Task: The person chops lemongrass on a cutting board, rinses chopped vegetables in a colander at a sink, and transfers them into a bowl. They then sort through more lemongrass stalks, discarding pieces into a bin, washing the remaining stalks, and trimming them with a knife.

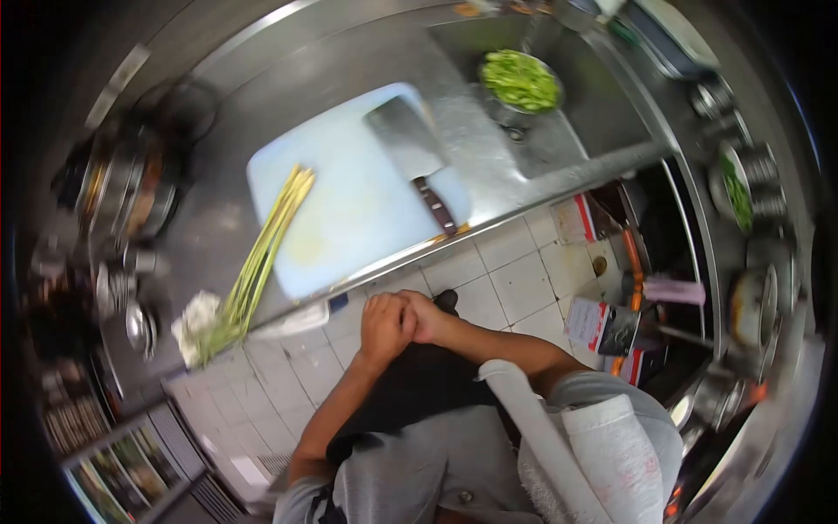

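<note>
My left hand (pixel 384 325) and my right hand (pixel 422 316) are clasped together in front of my body, just off the counter's front edge. Both are closed, their fingers folded against each other; any small thing between the palms is hidden. Beyond them, a white cutting board (pixel 349 227) lies on the steel counter. A cleaver (pixel 407 140) rests on its right part, its dark handle towards me. On the left, long green-yellow stalks (pixel 272 240) lie across the board, their leafy ends over the counter edge by a crumpled white cloth (pixel 199 319).
A bowl of cut green vegetables (pixel 521 80) stands in the sink (pixel 611 113) at the back right. Pots (pixel 131 188) crowd the counter's left end. Boxes (pixel 594 323) sit below on the right, near a bowl of greens (pixel 736 185). A towel (pixel 615 450) hangs over my shoulder.
</note>
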`<state>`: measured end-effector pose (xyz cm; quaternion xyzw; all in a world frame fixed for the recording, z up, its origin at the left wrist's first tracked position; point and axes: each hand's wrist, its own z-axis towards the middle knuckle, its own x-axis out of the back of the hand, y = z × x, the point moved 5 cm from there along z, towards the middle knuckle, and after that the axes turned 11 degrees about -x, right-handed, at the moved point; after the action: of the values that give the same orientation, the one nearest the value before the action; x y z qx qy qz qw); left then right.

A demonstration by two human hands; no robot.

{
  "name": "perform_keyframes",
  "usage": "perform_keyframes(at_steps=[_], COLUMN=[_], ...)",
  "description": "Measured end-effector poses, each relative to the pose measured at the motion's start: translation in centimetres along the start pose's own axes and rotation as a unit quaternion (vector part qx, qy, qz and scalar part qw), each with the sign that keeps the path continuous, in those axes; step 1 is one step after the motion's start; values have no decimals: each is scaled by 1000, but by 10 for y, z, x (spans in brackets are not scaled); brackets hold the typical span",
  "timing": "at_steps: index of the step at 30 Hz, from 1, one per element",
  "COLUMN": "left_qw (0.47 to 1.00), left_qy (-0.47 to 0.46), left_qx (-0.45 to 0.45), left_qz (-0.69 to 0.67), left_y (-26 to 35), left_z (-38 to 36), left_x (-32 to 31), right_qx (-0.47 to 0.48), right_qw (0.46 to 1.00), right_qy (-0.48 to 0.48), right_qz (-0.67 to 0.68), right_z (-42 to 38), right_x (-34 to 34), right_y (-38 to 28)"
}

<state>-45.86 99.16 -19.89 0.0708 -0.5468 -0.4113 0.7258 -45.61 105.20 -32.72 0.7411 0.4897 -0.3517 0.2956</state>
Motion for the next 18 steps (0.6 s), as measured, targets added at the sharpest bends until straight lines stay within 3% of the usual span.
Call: perform_keyframes(at_steps=[4,5,7,8,10,12,15,17,18], left_qw=[995,991,976,956,900,861,808,743,712], left_qy=[37,45,94,106,90,101,172,179,180], left_qx=[60,87,143,208,341,421,504,559,577], left_qz=[-66,-87,-133,-175,-255,-265,-254,-321,-357], left_y=[1,-1,-5,-14,-30,-26,-17,-6,3], left_z=[-49,-66,-100,-125,-178,-244,-338,-397,-421], left_x=[13,14,23,20,13,13,27,26,23], right_qx=[-54,-87,-127,-131,-230,-229,-270,-317,-282], right_qw=[993,974,918,884,794,821,810,802,781], right_qy=[53,83,142,173,172,238,237,235,241], right_qz=[-92,-190,-348,-414,-536,-466,-463,-448,-502], right_z=[-33,-36,-32,-28,-12,-20,-15,-6,-5], right_x=[-10,0,9,12,40,16,28,53,46], right_y=[42,51,76,88,99,123,151,159,164])
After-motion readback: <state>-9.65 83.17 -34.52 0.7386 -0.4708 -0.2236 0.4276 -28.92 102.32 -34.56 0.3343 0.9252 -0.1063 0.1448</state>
